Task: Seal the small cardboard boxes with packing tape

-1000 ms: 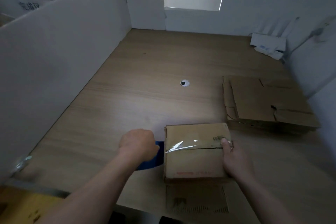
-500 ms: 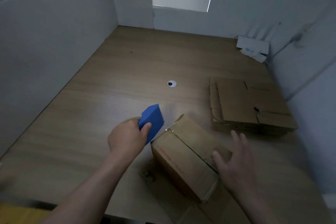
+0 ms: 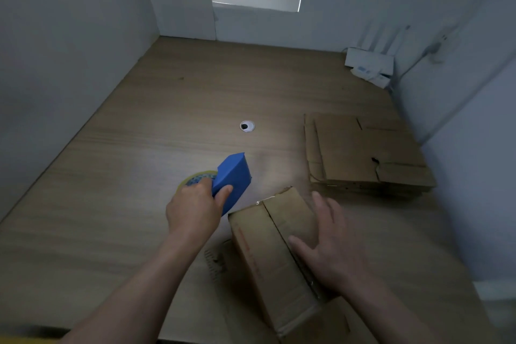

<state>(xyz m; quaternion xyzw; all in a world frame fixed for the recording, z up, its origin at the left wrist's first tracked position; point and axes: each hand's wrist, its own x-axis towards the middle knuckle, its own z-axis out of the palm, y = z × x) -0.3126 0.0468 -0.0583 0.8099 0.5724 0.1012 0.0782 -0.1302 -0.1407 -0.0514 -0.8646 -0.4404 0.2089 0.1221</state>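
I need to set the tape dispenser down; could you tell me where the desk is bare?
Bare wood lies between the left partition and the cable grommet, and beyond the grommet toward the router. Crowded: the near right, with the cardboard box under the right hand and flattened boxes behind.

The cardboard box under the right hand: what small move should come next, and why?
Probably lower the blue tape dispenser onto the far end of the top seam. The left hand grips the dispenser beside the far corner of the cardboard box, the right hand lies flat on it, and that seam looks untaped, though the picture is dim.
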